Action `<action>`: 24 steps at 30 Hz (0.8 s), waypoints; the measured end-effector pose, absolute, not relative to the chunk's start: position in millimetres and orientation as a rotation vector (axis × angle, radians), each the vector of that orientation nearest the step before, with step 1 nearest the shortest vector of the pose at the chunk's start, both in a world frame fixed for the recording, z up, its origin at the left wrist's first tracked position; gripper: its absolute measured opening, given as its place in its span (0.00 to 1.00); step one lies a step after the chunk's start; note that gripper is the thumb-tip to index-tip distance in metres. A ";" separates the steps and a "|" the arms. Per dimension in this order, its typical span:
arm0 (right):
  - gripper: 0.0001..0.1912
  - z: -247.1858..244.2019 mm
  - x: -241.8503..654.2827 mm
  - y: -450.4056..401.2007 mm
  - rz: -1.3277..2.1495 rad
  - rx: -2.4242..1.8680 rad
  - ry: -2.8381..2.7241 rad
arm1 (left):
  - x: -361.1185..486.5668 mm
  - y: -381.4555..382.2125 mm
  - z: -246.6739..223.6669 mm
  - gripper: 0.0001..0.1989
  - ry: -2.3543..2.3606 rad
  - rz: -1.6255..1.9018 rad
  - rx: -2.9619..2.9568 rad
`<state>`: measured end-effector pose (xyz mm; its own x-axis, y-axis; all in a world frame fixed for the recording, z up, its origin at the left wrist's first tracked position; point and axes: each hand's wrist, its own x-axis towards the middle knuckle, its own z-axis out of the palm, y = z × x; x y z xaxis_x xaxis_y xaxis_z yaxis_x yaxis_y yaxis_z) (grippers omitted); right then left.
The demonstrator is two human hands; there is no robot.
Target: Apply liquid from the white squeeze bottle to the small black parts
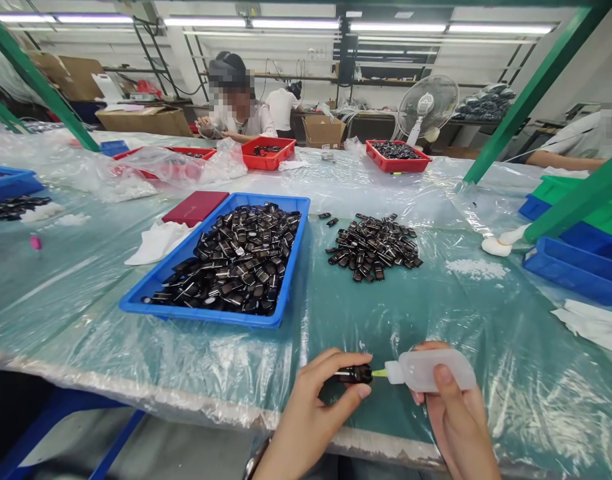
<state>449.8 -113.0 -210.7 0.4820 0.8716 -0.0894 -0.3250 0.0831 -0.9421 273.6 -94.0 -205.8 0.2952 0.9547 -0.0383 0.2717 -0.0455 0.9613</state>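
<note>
Head view: the left hand point(319, 410) pinches a black part point(353, 374) between thumb and fingers, its end turned toward the bottle point(429, 371), probably to steady the spot the nozzle point(380, 373) must reach. Thumb on one side and fingers behind, the right hand point(459, 403) is closed around the bottle, lying level, perhaps so that a squeeze can be controlled. The nozzle meets or nearly meets the part. Beyond them, a loose pile point(373, 247) sits on the worktop point(366, 307) beside the full blue tray point(281, 319), both seemingly within easy reach.
</note>
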 end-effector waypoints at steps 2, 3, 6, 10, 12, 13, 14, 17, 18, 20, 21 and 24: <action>0.23 -211.2 449.8 -113.2 0.980 -1.163 -0.590 | 273.8 -94.3 -205.0 0.12 1.155 0.837 1.539; 0.23 -211.5 449.8 -113.3 0.981 -1.163 -0.591 | 273.9 -94.4 -204.6 0.12 1.149 0.837 1.539; 0.22 -212.4 450.0 -113.5 0.983 -1.163 -0.597 | 274.3 -94.3 -204.3 0.12 1.141 0.834 1.542; 0.22 -212.8 451.1 -113.6 0.988 -1.178 -0.611 | 274.2 -93.9 -204.3 0.13 1.131 0.821 1.529; 0.22 -212.9 451.9 -113.9 0.989 -1.191 -0.618 | 273.6 -94.0 -203.8 0.13 1.120 0.812 1.519; 0.22 -212.9 452.2 -114.0 0.990 -1.196 -0.621 | 273.4 -94.2 -203.5 0.13 1.115 0.808 1.514; 0.22 -212.9 452.5 -114.2 0.991 -1.198 -0.624 | 273.1 -94.3 -203.2 0.13 1.112 0.803 1.510; 0.22 -212.3 452.6 -114.8 0.994 -1.202 -0.629 | 272.9 -94.3 -202.7 0.12 1.108 0.814 1.520; 0.22 -211.8 452.4 -114.9 0.995 -1.202 -0.629 | 273.0 -94.3 -202.7 0.12 1.112 0.820 1.526; 0.23 -210.7 451.7 -115.0 0.995 -1.199 -0.627 | 273.3 -94.3 -202.8 0.12 1.120 0.829 1.537; 0.23 -210.2 451.3 -115.0 0.995 -1.197 -0.625 | 273.4 -94.5 -202.9 0.12 1.127 0.830 1.537; 0.23 -209.5 450.3 -115.0 0.995 -1.194 -0.616 | 273.7 -95.2 -203.5 0.12 1.135 0.828 1.530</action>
